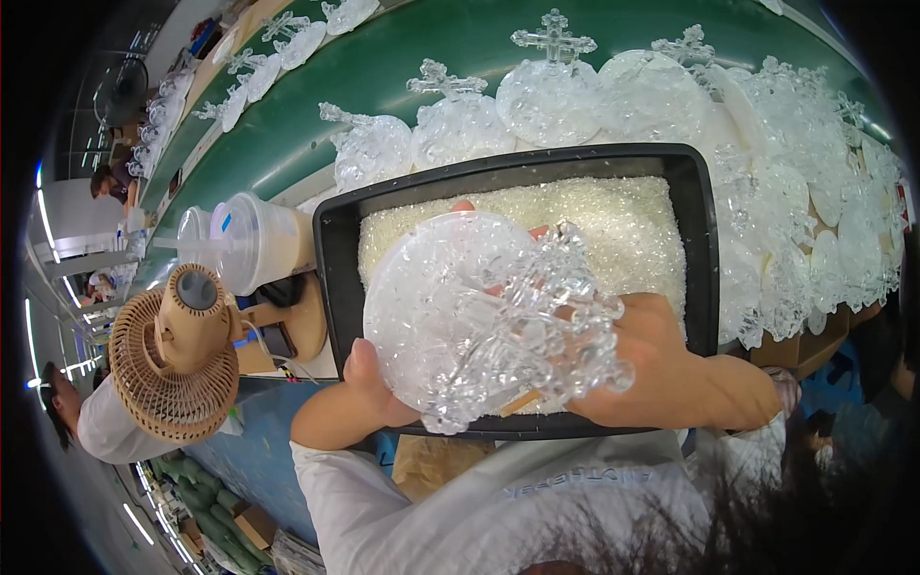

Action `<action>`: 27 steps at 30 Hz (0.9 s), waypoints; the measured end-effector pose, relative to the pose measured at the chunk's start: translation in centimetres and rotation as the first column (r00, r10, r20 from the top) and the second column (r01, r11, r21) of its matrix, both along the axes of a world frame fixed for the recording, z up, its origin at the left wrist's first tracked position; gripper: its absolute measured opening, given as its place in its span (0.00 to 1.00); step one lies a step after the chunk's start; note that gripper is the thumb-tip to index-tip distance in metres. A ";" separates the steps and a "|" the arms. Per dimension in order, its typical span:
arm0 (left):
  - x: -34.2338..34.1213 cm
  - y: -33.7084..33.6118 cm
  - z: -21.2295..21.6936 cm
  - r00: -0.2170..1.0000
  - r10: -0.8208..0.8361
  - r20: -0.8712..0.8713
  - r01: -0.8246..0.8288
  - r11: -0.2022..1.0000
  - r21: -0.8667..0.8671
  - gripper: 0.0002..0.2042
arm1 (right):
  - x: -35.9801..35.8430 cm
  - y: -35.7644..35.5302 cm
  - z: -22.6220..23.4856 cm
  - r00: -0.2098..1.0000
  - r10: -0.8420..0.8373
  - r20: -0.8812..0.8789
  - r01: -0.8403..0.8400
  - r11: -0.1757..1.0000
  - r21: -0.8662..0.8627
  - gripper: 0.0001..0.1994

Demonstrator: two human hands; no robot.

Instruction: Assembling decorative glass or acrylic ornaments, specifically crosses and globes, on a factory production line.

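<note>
A round white disc (pixel 431 287) with a clear, ornate plastic cross (pixel 556 316) on its right side is held over a black tray (pixel 711 249). My left hand (pixel 369 388) grips the disc from its lower left, thumb up at the rim; fingertips show past its far edge. At the cross end, my right hand (pixel 652 359) is closed, its fingers partly hidden behind the clear plastic. A thin tan stick (pixel 520 402) shows below the ornament; what holds it is hidden. White, glittering granules (pixel 623 216) fill the tray beneath.
Similar disc-and-cross ornaments (pixel 551 96) line the green surface (pixel 287 158) behind the tray and pile up at right (pixel 795 211). Clear plastic tubs (pixel 254 244) and a tan fan (pixel 177 355) stand at left. Another person (pixel 115 422) is at far left.
</note>
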State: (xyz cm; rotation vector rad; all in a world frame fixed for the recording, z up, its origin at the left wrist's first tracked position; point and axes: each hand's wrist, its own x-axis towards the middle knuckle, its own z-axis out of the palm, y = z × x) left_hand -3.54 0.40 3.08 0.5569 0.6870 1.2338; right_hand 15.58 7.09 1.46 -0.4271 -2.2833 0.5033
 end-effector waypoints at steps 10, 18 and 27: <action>0.3 -0.1 -0.1 1.000 -0.023 0.022 0.023 1.000 -0.021 0.60 | 0.1 0.0 -0.3 0.997 0.044 0.070 -0.045 0.999 0.013 0.24; 1.4 -0.8 -0.2 0.994 -0.012 0.110 0.015 1.000 -0.019 0.59 | 0.6 0.3 -0.3 0.994 0.106 -0.021 -0.103 0.989 0.107 0.19; 0.1 -0.8 -2.8 0.964 -0.094 0.247 0.029 0.966 0.255 0.60 | 0.4 0.2 -0.2 0.987 0.050 -0.154 -0.035 0.994 0.099 0.17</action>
